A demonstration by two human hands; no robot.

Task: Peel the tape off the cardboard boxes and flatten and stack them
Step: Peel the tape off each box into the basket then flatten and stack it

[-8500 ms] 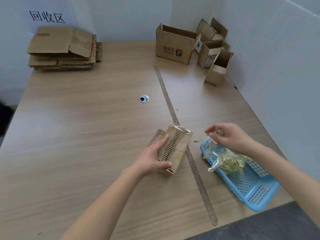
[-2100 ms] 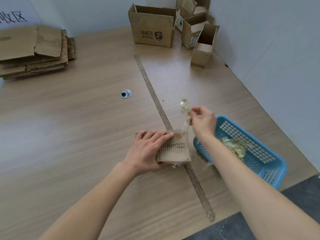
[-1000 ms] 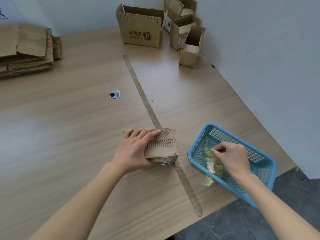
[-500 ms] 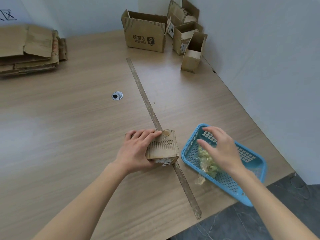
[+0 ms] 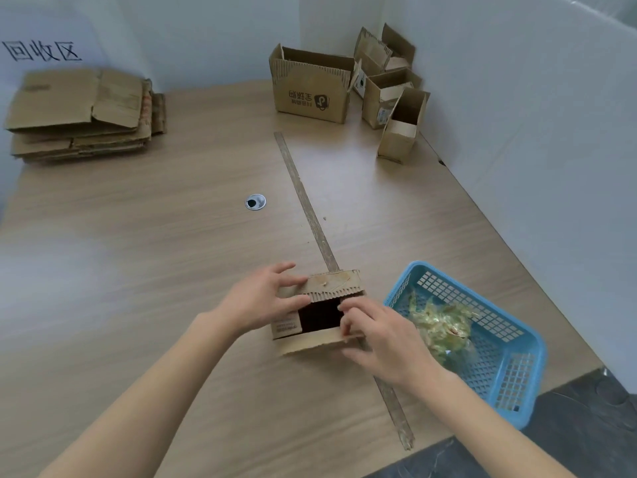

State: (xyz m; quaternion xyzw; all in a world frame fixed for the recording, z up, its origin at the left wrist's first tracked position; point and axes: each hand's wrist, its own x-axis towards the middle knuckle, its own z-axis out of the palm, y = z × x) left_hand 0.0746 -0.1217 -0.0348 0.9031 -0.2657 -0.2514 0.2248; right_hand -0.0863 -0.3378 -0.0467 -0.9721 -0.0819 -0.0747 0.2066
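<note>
A small box (image 5: 319, 310) lies on its side on the counter (image 5: 138, 270) near the front edge, its open end facing the camera, astride a worn strip (image 5: 310, 215) running down the counter. The left hand (image 5: 265, 303) grips the box's left side, fingers curled over the top flap. The right hand (image 5: 382, 336) holds the right edge of the opening, fingers bent around the flap there. Just right of the box, a blue basket (image 5: 510, 370) holds crumpled tape (image 5: 441, 331). A stack (image 5: 82, 113) of flattened boxes sits at the far left corner. Four open boxes (image 5: 312, 89) stand at the far right corner. A round grommet (image 5: 255, 202) is set mid-counter.
</note>
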